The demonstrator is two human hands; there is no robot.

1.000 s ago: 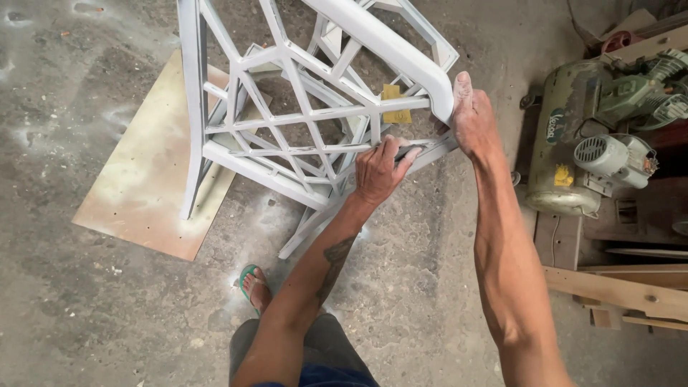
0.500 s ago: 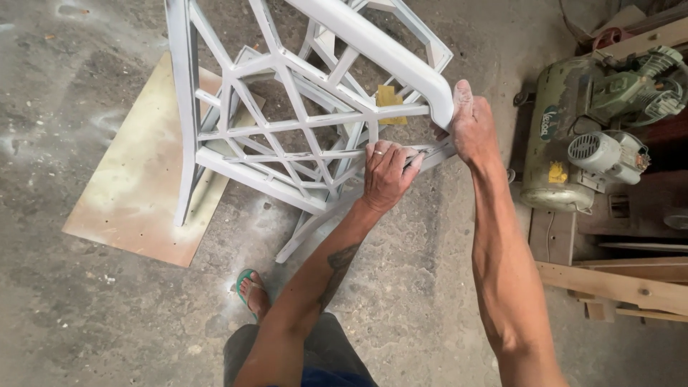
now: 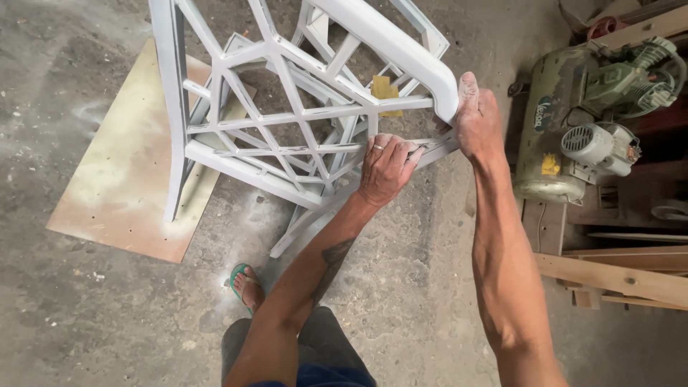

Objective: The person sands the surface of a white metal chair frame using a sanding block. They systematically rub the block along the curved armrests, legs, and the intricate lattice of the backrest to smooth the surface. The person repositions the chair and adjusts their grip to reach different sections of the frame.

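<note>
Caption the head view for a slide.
Left hand presses a rail of the white-primed lattice wooden chair frame; right hand steadies it.

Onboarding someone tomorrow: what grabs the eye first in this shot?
The pale grey lattice chair frame tipped over at top centre, with the left hand pressed on a lower rail and the right hand gripping its rounded end. Then the green air compressor at the right edge, and the plywood sheet on the concrete floor left.

Both arms reach forward, away from the body. The left hand (image 3: 387,168) lies palm down with its fingers curled and a ring on one finger. The right hand (image 3: 478,122), farther right, is closed tight, knuckles up.
</note>
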